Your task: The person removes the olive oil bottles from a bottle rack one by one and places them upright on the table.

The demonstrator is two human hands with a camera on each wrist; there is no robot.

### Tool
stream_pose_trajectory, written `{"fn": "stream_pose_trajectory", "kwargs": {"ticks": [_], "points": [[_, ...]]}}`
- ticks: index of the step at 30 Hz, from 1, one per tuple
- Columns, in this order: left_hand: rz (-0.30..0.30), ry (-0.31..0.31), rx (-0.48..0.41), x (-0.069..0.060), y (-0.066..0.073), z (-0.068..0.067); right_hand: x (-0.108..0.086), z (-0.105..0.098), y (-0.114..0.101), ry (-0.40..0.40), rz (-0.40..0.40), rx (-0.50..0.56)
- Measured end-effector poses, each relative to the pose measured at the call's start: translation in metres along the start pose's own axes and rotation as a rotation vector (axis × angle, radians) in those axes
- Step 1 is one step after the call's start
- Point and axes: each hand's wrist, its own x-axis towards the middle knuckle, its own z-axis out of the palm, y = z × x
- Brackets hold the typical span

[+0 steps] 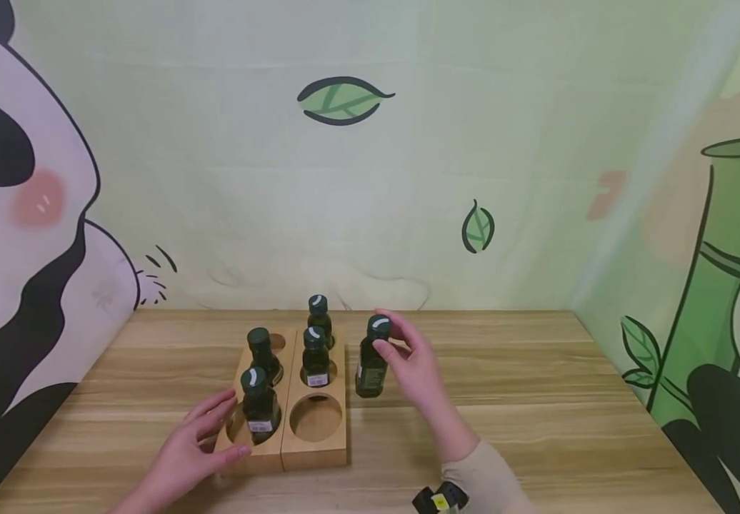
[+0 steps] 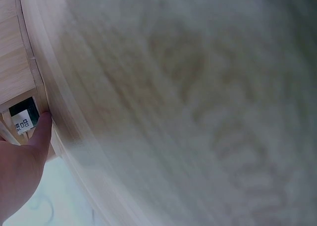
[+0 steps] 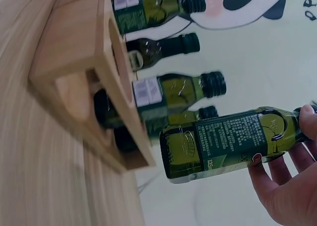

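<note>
Clock directions run from the rack's centre, 12 pointing away from the person.

Wooden rack [image 1: 315,458], one: two blocks side by side, with round holes in two rows; stands on the wood-grain surface [image 1: 492,392].

Held bottle [image 1: 371,378], one: green glass, squared body, dark cap, green label with fine white print. Located at 2 o'clock, just beside the rack, upright and raised off the surface.

Right hand [image 1: 416,364]: fingers gripping the held bottle about its cap and neck. Black wrist device [image 1: 441,498] with yellow patch below.

Left hand [image 1: 190,441]: at 8 o'clock, fingers extended and parted, touching the rack's near-left edges.

Racked bottles, four: square-bodied bottle [image 1: 261,412] at 7 o'clock, leaning slightly, white sticker; long-necked dark bottle [image 1: 266,363] at 10; stickered bottle [image 1: 315,358] at 2; rear bottle [image 1: 319,314] at 1, partly hidden.

Near hole [image 1: 316,420], at 5 o'clock: inner wall showing.

Backdrop [image 1: 228,143]: pale green, printed with panda [image 1: 55,135], leaves [image 1: 342,101] and bamboo [image 1: 698,300].
</note>
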Motion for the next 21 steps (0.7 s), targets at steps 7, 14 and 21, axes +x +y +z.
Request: {"fn": "stream_pose_trajectory", "kwargs": {"ticks": [7,14,21], "points": [[0.001,0.003,0.007,0.000,0.000,0.000,0.005,-0.008,0.017,0.018,0.004,-0.031],[-0.005,0.001,0.003,0.000,-0.001,0.000,0.010,-0.013,0.033,0.037,0.036,-0.059],[-0.007,0.000,-0.008,0.000,-0.002,-0.001,0.017,-0.018,0.048,0.051,0.073,-0.090]]}}
